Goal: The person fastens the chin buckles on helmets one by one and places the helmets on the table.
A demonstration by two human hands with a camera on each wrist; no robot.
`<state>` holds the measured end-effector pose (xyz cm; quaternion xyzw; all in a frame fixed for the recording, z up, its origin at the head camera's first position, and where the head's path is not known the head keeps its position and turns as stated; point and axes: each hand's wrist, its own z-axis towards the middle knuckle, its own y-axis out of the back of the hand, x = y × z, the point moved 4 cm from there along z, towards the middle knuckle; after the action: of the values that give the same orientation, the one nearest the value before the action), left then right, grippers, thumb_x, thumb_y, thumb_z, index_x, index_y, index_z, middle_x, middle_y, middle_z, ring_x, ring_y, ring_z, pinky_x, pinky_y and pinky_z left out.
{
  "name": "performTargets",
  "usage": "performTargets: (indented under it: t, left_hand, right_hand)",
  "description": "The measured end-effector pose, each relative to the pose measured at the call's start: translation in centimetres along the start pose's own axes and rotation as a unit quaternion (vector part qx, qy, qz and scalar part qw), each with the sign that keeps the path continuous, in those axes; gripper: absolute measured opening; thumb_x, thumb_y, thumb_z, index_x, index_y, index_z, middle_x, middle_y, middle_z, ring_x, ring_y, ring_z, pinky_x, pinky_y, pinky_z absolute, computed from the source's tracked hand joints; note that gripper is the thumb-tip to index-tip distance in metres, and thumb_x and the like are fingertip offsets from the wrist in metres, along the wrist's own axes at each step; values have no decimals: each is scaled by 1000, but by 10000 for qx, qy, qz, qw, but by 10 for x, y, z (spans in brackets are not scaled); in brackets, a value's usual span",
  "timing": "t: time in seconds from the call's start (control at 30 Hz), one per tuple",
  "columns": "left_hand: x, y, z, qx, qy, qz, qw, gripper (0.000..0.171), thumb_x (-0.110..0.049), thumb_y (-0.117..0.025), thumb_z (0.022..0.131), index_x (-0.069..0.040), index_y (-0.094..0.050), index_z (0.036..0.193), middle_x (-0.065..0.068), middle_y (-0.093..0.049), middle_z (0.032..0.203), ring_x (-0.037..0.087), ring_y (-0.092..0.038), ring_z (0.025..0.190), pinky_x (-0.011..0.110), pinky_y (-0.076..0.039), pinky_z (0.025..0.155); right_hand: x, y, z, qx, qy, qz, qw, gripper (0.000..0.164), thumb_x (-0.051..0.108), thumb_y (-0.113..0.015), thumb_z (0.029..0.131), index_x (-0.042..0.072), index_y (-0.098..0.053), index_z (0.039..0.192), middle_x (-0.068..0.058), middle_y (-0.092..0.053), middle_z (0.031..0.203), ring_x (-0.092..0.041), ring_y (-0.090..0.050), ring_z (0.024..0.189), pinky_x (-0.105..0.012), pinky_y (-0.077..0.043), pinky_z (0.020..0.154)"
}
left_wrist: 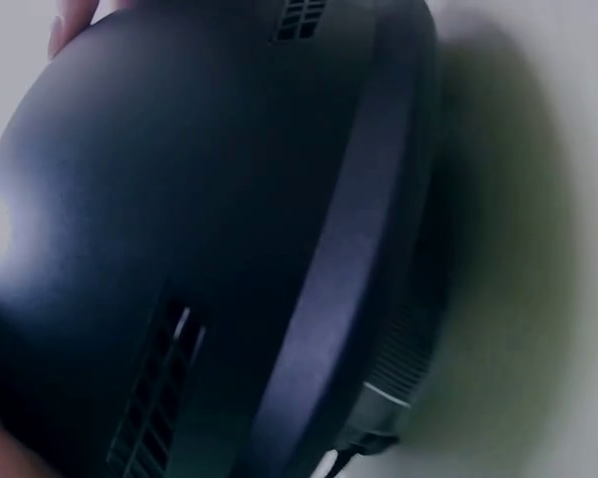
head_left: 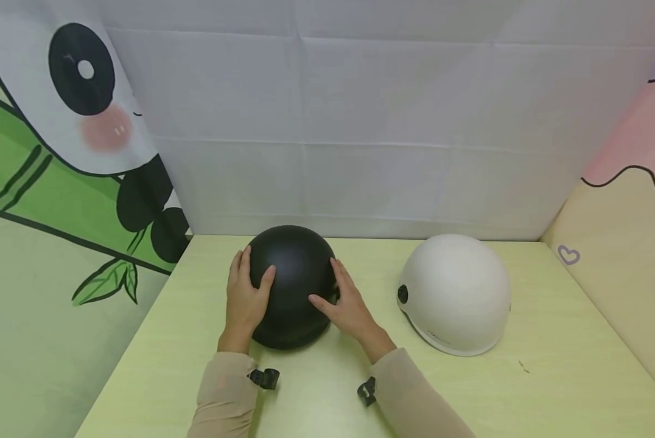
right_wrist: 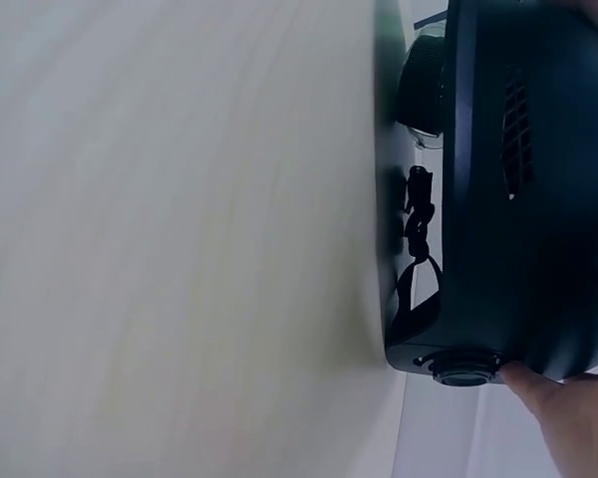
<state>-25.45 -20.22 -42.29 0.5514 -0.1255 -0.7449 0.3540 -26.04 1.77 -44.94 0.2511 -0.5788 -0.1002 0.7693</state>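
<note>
A smooth black helmet point(head_left: 291, 261) is at the back left of the table, held between both hands. My left hand point(head_left: 246, 307) grips its left side, thumb lying on the shell. On the right side my right hand point(head_left: 350, 309) holds it with fingers and thumb spread around the curve. Slotted vents point(left_wrist: 164, 388) show in the shell in the left wrist view. From the right wrist, a round side fitting point(right_wrist: 463, 370) lies close to a fingertip, and a dark strap with a buckle point(right_wrist: 419, 214) hangs under the rim.
A white helmet point(head_left: 456, 292) rests dome up on the pale yellow table point(head_left: 546, 377), right of the black one. A white cloth wall point(head_left: 371, 121) rises behind the table; painted panels stand at left and right. Each sleeve bears a small black wrist camera point(head_left: 265, 378).
</note>
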Motion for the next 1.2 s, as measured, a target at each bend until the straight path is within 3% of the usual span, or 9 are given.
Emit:
performTargets:
  t: [0.43,0.7,1.03,1.2]
  left_hand:
    - [-27,1,4,-54,-306,491,9983,74,-44,-56,96,-6,-29,153,23,-24,154,44,-26,137,63,-24,105]
    - [-38,-1,6,58,-270,773,9966,77,-47,-55,95,-6,-28,154,23,-23,154,44,-24,138,65,-20,105]
    - [-59,-3,6,217,-433,1117,9926,79,-50,-55,95,-7,-26,154,25,-22,154,46,-19,139,65,-17,107]
    - [-68,-6,6,282,-491,1285,9901,79,-51,-55,94,-7,-27,154,25,-21,154,45,-18,140,63,-15,108]
  right_hand:
    - [-7,4,1,67,158,397,9991,89,45,-63,93,14,-11,158,-12,-11,161,-28,-17,144,-47,-30,109]
    - [-11,8,0,54,255,656,9975,87,41,-62,95,10,-10,157,-11,-13,160,-28,-21,143,-47,-33,107]
    - [-16,15,-5,78,77,1406,9900,82,22,-63,97,10,-8,157,-15,-10,160,-39,-22,141,-48,-28,109]
    - [-6,24,-8,187,105,1600,9869,79,11,-60,97,0,-7,155,-22,-6,159,-44,-20,140,-51,-27,109]
